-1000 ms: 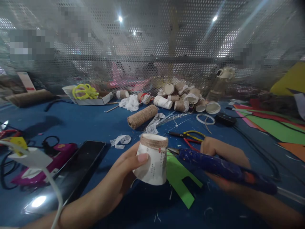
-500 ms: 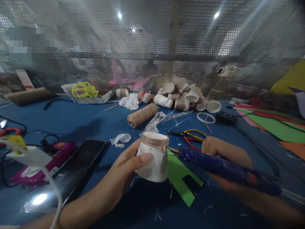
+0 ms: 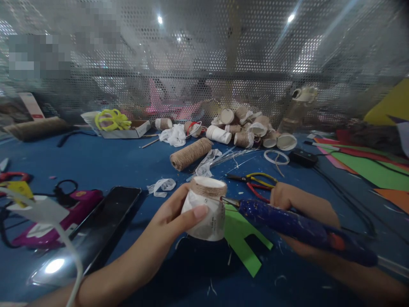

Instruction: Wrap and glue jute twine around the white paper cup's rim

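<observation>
My left hand (image 3: 172, 224) is wrapped round a white paper cup (image 3: 204, 215), its thumb across the front. Brown twine (image 3: 207, 190) circles the cup just under its upper rim. From the right, my right hand (image 3: 303, 209) grips a blue glue gun (image 3: 287, 224), with its metal nozzle at the cup's right side, just below the twine. Whether the nozzle touches the cup, I cannot tell. Behind the cup lies a roll of twine (image 3: 191, 154). A green paper piece (image 3: 247, 243) with a notch rests below and right of it.
Pliers (image 3: 252, 181) with red and yellow handles lie behind my right hand. Twine-wrapped cups (image 3: 244, 140) are heaped at the back. A phone (image 3: 111, 217) and a magenta tool (image 3: 84, 202) sit left; coloured paper sheets (image 3: 370, 170) are on the right. A perforated screen (image 3: 204, 55) stands behind.
The cup has turned slightly in my left hand, its printing shifting right. My left thumb is a little further right. The glue gun stays nearly in place, its nozzle still near the twine.
</observation>
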`<state>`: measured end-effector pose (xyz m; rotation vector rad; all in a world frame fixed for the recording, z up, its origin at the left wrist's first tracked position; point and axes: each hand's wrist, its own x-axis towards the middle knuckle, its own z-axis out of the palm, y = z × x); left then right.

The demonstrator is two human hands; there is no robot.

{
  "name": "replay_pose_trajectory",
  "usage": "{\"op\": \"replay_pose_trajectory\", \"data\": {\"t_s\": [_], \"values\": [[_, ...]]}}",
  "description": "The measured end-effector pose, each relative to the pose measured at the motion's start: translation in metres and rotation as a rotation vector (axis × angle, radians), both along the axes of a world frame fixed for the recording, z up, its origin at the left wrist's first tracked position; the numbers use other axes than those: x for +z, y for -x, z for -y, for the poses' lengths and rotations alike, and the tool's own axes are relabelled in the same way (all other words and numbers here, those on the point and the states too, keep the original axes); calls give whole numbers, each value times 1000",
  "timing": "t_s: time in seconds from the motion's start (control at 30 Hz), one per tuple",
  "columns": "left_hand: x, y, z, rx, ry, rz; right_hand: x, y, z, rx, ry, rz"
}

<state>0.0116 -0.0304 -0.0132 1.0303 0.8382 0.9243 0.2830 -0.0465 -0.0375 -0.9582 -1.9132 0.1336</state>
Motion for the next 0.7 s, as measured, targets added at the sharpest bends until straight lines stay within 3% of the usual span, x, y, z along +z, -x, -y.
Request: {"op": "replay_pose_trajectory", "data": {"t_s": [0.27, 0.5, 0.7], "values": [[0, -3, -3, -13, -25, 0, 3, 2, 1, 7, -16, 27], [0, -4, 0, 52, -47, -45, 6, 4, 1, 7, -34, 43], [-1, -3, -4, 33, -112, -94, -4, 1, 0, -4, -32, 29]]}}
